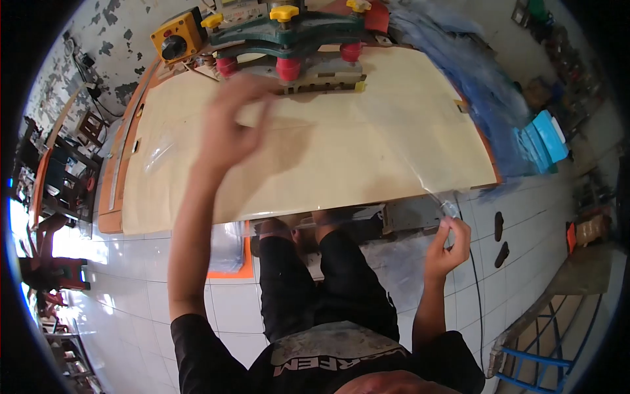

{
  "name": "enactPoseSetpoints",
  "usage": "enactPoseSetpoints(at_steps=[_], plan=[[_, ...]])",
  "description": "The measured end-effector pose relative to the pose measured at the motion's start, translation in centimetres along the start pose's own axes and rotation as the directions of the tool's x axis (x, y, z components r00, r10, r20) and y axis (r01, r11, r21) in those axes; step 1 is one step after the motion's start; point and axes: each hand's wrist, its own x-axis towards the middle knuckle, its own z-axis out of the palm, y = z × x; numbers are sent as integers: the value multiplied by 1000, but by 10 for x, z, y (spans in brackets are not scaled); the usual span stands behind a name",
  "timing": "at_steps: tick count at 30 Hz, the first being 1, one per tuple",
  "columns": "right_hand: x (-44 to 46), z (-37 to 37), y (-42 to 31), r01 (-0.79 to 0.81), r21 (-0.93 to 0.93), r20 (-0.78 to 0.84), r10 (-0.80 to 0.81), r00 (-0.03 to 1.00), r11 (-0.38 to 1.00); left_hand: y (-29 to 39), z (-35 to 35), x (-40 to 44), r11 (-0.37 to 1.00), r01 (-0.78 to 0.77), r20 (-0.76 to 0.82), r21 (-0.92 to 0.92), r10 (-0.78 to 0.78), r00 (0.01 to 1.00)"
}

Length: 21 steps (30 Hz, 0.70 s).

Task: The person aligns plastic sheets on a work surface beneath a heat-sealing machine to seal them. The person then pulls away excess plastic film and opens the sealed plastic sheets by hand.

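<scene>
Right hand: thumb and fingers [449,248] pinch the narrow, gathered end of a clear, thin plastic film, just off the near edge of the table. Such a light pinch at the very end seems right, as it leaves the rest uncovered.
Clear film: the thin sheet [428,177] runs from that pinch up over the right part of the table; its far end is too faint to trace. Film this thin probably clings and creases, so a low, even pull, without lifting, would serve best.
Table: broad, wood-edged top [111,220], spread with a smooth cream-coloured cover [328,177]. Laying the film flat on this cover should help keep folds out.
Small clear piece: a loose, glossy scrap of plastic [157,154] lies on the left part of the cover, well apart from the film.
Left hand: blurred [226,134], raised over the table before the press, fingers curved; whether the tips meet or grip anything cannot be told. Fingertips would be safest clear of the metal.
Press: a dark green metal bar [318,41] with yellow star-shaped knobs [284,13] and red cylinders [287,69], above a grey slotted metal block [325,80]. Squaring film against the block's straight front looks the surest guide.
Control box: yellow, with a black dial [174,47], beyond the table's far left corner.
</scene>
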Motion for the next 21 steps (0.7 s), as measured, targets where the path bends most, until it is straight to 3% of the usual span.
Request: enactPoseSetpoints(at_steps=[1, 2, 3, 6, 11, 16, 19, 21], plan=[[-2, 1, 1, -35, 22, -11, 35, 999, 999, 19, 19, 3, 998, 44, 193, -43, -35, 981], [-5, 1, 3, -37, 24, -10, 37, 999, 999, 19, 48, -6, 998, 5, 258, -62, 11, 966], [-9, 1, 6, -73, 32, -21, 73, 997, 997, 29, 61, -7, 997, 65, 450, -39, -40, 892], [-17, -1, 13, -179, 93, -70, 185, 980, 979, 33, 107, -18, 990, 100, 557, 97, -138, 819], [-14, -14, 15, -419, 312, -133, 475, 870, 853, 37, 134, -10, 969, 64, 547, 237, -188, 816], [-10, -35, 32, -466, 308, -163, 528, 833, 830, 40, 152, -10, 941, 96, 551, 323, -270, 790], [-2, -52, 41, -479, 287, -331, 556, 763, 829, 46, 163, -18, 960, 117, 508, 254, -235, 829], [0, -69, 55, -452, 224, -409, 504, 761, 863, 50, 169, -23, 975, 22, 463, 222, -126, 878]])
